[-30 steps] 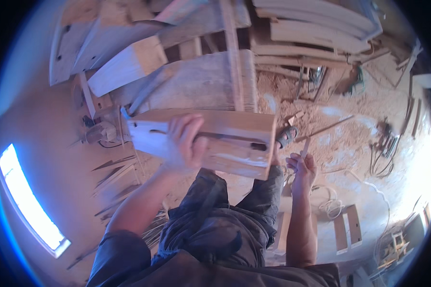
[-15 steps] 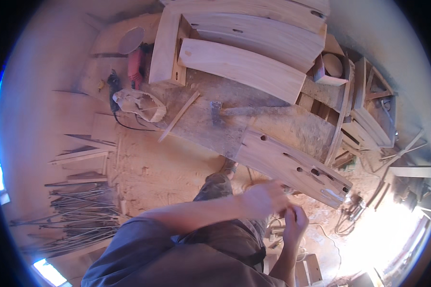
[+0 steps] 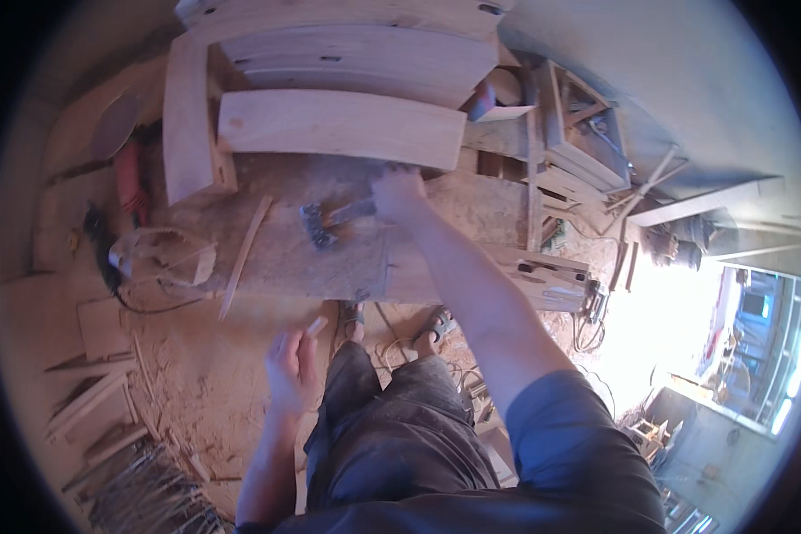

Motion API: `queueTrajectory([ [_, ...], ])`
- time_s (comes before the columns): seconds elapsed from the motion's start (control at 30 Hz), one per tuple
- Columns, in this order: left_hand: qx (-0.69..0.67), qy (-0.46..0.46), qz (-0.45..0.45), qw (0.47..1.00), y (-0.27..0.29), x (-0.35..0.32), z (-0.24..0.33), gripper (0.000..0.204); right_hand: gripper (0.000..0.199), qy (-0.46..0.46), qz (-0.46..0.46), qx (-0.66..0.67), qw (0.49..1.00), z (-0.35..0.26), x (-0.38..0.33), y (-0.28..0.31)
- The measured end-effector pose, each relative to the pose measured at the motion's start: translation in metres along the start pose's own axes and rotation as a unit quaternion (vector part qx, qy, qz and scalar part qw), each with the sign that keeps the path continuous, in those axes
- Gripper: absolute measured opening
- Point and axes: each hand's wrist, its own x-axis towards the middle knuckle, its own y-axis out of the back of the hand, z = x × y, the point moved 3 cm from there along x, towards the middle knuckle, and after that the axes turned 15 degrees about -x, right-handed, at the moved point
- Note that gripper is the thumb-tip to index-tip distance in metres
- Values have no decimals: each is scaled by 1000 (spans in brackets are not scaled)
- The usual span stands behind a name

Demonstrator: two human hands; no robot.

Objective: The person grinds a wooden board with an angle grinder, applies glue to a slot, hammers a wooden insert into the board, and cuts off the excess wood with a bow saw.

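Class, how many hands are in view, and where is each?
2. The left hand is left of the knees, pinching a pale piece of wood. The right hand is over the bench, at the handle of a hatchet-like tool. No others show.

Bare bench [image 3: 280,249] gap between loose stick [image 3: 246,254] and hammer [image 3: 316,227]; curved board [image 3: 343,125] blocks just beyond right hand [image 3: 399,191].

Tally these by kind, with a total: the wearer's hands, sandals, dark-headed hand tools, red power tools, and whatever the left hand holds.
Hands: 2 (left hand, right hand)
Sandals: 2 (left sandal, right sandal)
Dark-headed hand tool: 1
Red power tool: 1
Short pale stick, in the left hand: 1
Total: 7
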Motion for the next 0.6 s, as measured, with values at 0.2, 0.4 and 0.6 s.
queueTrajectory([
  [0.2, -50, -42, -21, 998, -34, 15, 27, 8, 34, 40, -28, 35, 998, 12, -26, 42],
  [0.4, -46, -139, -50, 988, -94, 65, 48, 14, 33, -113, -100, 242, 958, 96, -137, 77],
  [0.6, 88, -280, -75, 953, -217, 121, 82, 15, 33, -341, 2, 488, 804, 170, -346, 23],
])
